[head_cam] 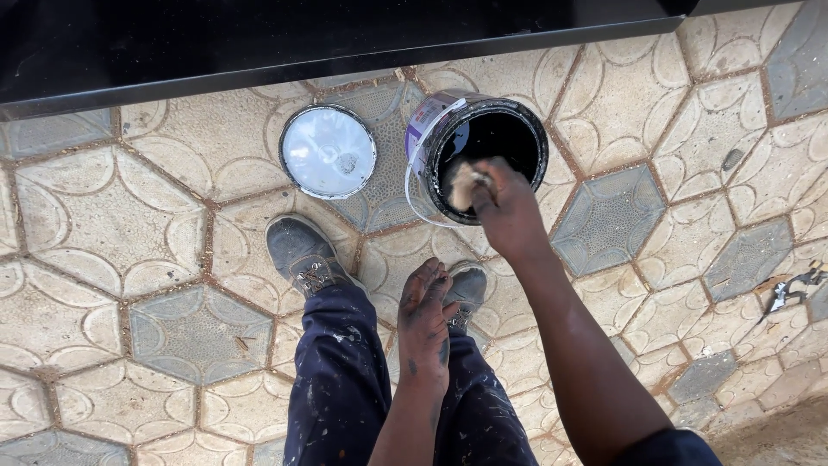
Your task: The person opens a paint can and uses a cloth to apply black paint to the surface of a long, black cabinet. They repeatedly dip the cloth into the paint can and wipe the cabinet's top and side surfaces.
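Observation:
An open paint can (431, 129) with black paint inside stands on the patterned paving, its wire handle hanging down the left side. My right hand (507, 207) reaches over the can's rim and is shut on a pale-handled paintbrush (464, 184) held inside the can. My left hand (425, 315) hangs flat and empty above my knees, fingers together and smeared with dark paint. The can's round metal lid (328, 151) lies face up on the ground just left of the can.
A glossy black panel (328, 43) runs along the top. My two grey shoes (302, 255) and paint-spattered navy trousers (345, 388) stand on the hexagonal paving (103, 224). A small metal tool (793, 289) lies at the right edge.

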